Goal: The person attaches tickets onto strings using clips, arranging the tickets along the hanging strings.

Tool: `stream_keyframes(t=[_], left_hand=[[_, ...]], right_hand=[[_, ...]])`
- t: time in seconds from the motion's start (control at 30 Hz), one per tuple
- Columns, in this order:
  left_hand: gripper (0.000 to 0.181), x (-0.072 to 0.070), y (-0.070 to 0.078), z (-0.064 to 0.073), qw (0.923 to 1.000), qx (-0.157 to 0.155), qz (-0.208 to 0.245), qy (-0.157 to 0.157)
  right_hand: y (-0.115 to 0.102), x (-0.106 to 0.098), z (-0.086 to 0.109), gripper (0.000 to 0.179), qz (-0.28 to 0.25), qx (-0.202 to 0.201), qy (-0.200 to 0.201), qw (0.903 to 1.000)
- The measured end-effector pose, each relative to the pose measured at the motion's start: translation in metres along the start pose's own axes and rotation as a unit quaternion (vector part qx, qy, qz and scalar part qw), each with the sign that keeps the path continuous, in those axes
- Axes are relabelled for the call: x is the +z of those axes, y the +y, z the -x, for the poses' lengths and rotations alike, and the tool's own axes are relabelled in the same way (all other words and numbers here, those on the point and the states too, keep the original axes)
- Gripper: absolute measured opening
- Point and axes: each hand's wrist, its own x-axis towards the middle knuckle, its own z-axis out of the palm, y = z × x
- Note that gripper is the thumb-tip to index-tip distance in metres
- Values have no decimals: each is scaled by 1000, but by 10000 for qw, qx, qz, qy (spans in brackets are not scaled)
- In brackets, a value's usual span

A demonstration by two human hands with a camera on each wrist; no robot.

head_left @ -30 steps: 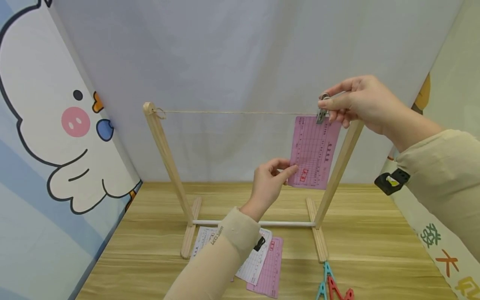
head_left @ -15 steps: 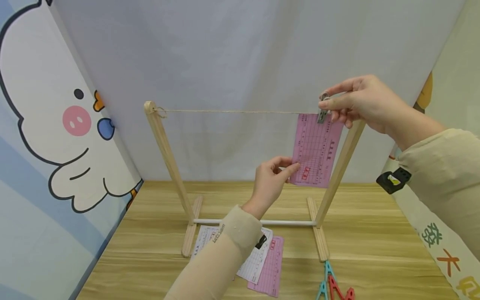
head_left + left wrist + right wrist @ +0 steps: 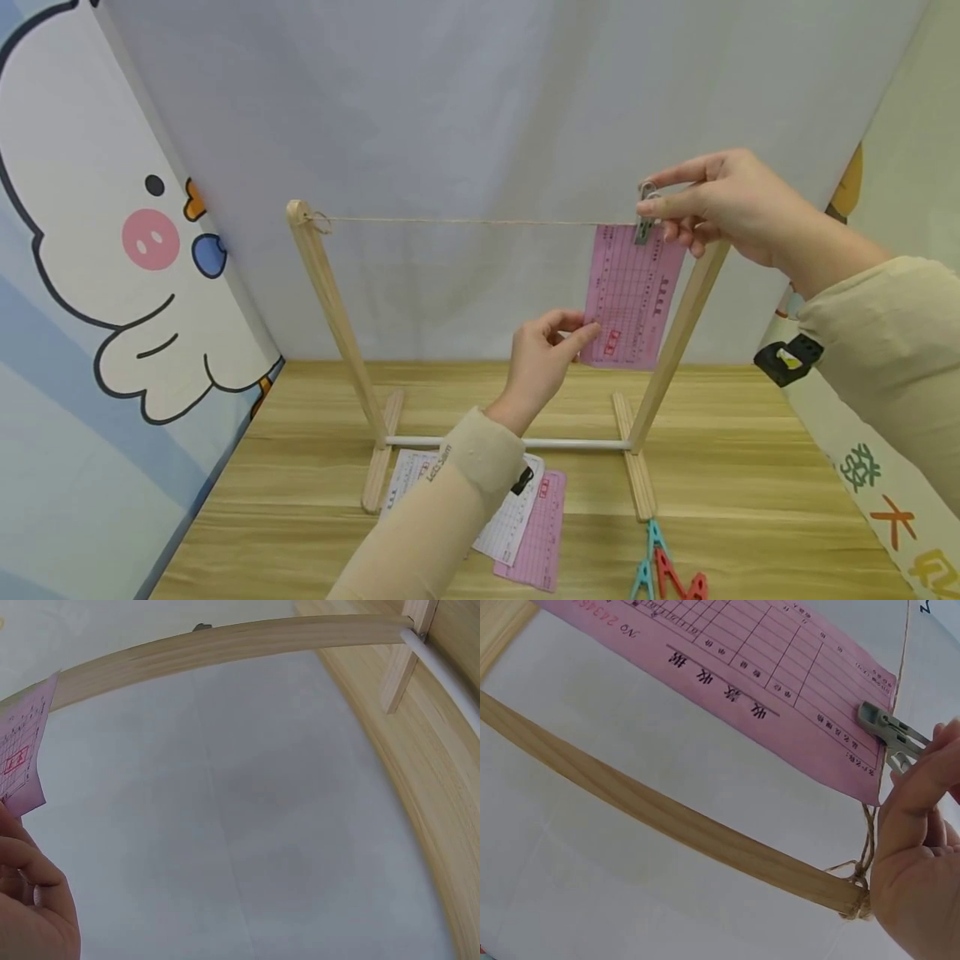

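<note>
As a pink slip [image 3: 626, 292] hangs at the right-hand end of a string [image 3: 457, 221], a person's left hand [image 3: 542, 358] pinches its lower left edge between thumb and forefinger, while the right hand [image 3: 723, 200] pinches the handles of a metal clip [image 3: 642, 232] at its upper edge. The slip's long axis runs close to vertical, the lower end leaning slightly left, just beside the right post [image 3: 688, 317] of a wooden stand. Its printed face is turned to the head camera, a red stamp near the bottom, its heading running lengthwise along the right side. The clip stands nearly upright, handles up, its biting end pointing down over the paper.

The right hand hides the post's top in the head view. In the left wrist view, the slip and hand are cut off at the edge; in the right, the hand covers part of the clip. Much small print is hard to read. The left sleeve [image 3: 442, 508] partly covers white slips [image 3: 513, 529] beside a loose pink slip [image 3: 546, 533]; plastic pegs [image 3: 663, 568] are cropped at the bottom.
</note>
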Motion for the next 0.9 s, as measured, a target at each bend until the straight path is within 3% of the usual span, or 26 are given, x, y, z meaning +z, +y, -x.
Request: stream_keyframes(t=[0.4, 0.7, 0.9], left_hand=[[23, -3, 2, 0, 9999, -57, -148, 46], [25, -10, 1, -3, 9992, -35, -290, 255], [25, -21, -4, -3, 9987, 4, -360, 349]], right_hand=[[-1, 0, 2, 67, -117, 51, -11, 9999], [3, -3, 11, 68, 28, -252, 92, 9996], [12, -2, 26, 66, 136, -490, 381, 9980]])
